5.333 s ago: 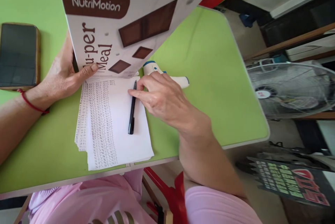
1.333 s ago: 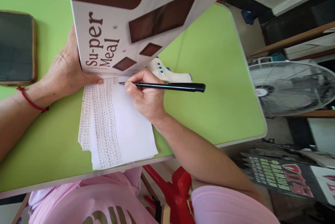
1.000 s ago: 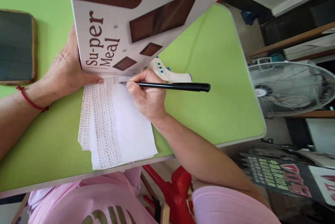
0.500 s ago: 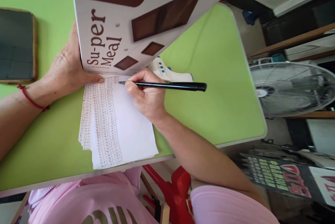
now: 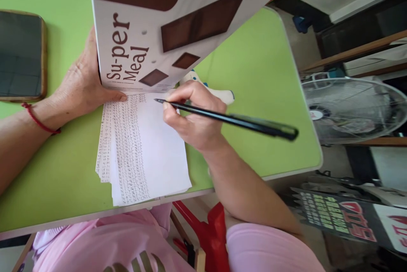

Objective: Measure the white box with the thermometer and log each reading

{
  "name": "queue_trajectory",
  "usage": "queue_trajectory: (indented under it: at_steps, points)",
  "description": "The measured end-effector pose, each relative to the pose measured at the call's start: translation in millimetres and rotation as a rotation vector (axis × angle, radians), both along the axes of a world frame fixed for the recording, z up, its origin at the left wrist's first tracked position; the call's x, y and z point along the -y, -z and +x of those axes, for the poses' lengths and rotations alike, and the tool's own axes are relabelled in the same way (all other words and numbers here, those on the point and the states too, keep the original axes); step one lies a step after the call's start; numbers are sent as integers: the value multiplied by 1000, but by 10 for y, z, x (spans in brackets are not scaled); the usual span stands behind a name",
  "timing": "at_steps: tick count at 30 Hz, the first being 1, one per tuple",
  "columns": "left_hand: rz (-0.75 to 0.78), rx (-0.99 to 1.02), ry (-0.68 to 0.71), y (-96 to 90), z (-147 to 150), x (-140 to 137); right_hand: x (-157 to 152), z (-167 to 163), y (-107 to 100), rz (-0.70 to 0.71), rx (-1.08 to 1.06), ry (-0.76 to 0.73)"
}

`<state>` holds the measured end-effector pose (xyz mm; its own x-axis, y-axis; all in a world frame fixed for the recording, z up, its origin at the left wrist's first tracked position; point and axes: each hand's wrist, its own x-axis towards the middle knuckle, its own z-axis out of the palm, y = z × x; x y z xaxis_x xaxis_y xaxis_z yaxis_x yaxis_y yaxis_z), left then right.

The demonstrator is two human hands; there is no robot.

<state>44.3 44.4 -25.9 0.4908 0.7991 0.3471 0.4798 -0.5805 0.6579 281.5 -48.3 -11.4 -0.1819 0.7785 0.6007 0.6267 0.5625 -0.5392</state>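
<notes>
In my right hand (image 5: 199,113) is a black pen (image 5: 235,120), pinched between thumb and fingers. Its tip hovers over or touches the blank part of a sheet of paper (image 5: 162,153), just right of columns of small handwriting; I cannot tell which. My left hand (image 5: 84,75) wraps the lower left edge of a white and brown box (image 5: 146,22) marked "NutriMotion Su-per Meal". The left thumb lies along the box's bottom edge on the paper, while the other fingers are hidden behind the box. More written sheets (image 5: 104,153) stick out underneath on the left.
A phone (image 5: 20,56) in a brown case lies left on the green table (image 5: 263,94). Partly behind my right hand is a white device (image 5: 224,95) with blue buttons. Beyond the right table edge stands a fan (image 5: 352,111); a red chair (image 5: 216,234) is below.
My right hand has moved right, lifting the pen tip away from the handwriting, and the pen's rear end has swung down and toward me. My left hand and the box stay nearly still.
</notes>
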Motion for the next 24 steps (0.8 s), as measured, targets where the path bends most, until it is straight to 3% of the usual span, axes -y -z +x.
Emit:
queue_trajectory:
  at_steps: [4,8,13,15,19,24]
  points:
    - [-3,39,-13,-37,7,47,33,136,-128,60,347,-40]
    - [12,80,-44,-84,2,78,89,103,-111,63,622,-55]
    - [73,102,8,-112,-11,60,104,159,-162,-19,625,-160]
    - [66,107,18,-112,-16,54,66,335,-218,-12,581,-107]
    - [55,125,29,-108,-23,60,-74,799,-182,-53,667,206]
    - [1,176,-42,-87,-31,73,-196,1024,-45,-178,701,213]
